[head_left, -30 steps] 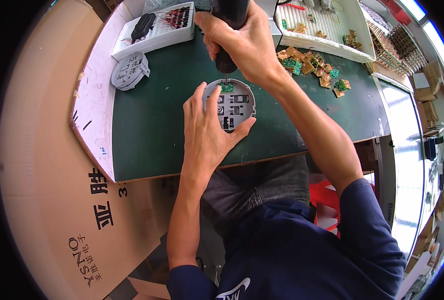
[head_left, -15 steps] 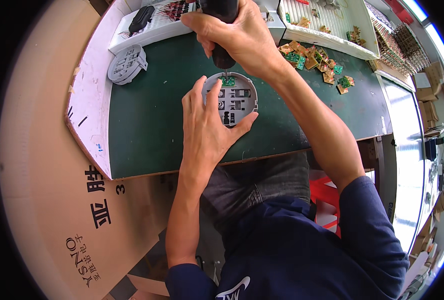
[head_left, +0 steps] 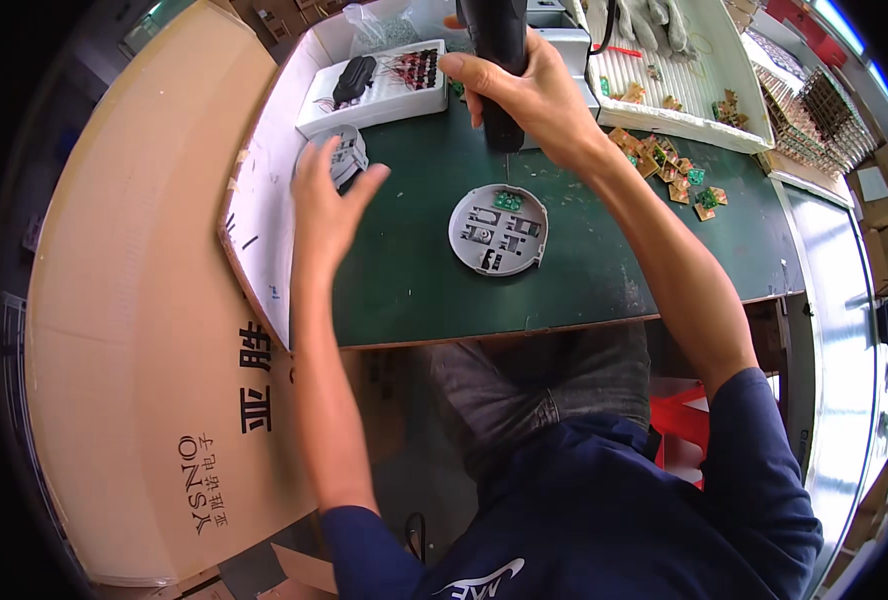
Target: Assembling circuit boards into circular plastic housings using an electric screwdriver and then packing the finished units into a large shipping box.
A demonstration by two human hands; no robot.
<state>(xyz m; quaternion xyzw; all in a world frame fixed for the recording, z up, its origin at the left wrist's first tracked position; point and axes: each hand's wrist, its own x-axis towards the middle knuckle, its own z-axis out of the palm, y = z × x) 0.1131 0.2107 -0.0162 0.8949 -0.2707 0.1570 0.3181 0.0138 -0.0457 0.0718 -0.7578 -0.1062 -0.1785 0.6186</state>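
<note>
My right hand point(head_left: 544, 100) is wrapped round a black electric screwdriver point(head_left: 497, 70), its thin bit pointing down above the table. A round grey plastic housing point(head_left: 481, 250) lies face up below the bit, apart from it, with a small green circuit board point(head_left: 509, 201) fitted at its far edge. Cut-outs and moulded slots show in the housing's floor. My left hand point(head_left: 325, 215) is open, thumb and fingers spread, at a second round grey housing point(head_left: 347, 150) on the left. Its fingers partly cover that housing, and I cannot tell whether they touch it.
A white foam tray point(head_left: 404, 110) with wired parts and a black oblong object stands at the back left. Loose small circuit boards point(head_left: 669, 170) are heaped at the right, before a ribbed white tray point(head_left: 664, 117). A large cardboard sheet point(head_left: 144, 330) stands left of the green table point(head_left: 424, 310).
My left hand has let go of the housing with the board and moved left to the other housing. The screwdriver has lifted off the board. The whole view has shifted.
</note>
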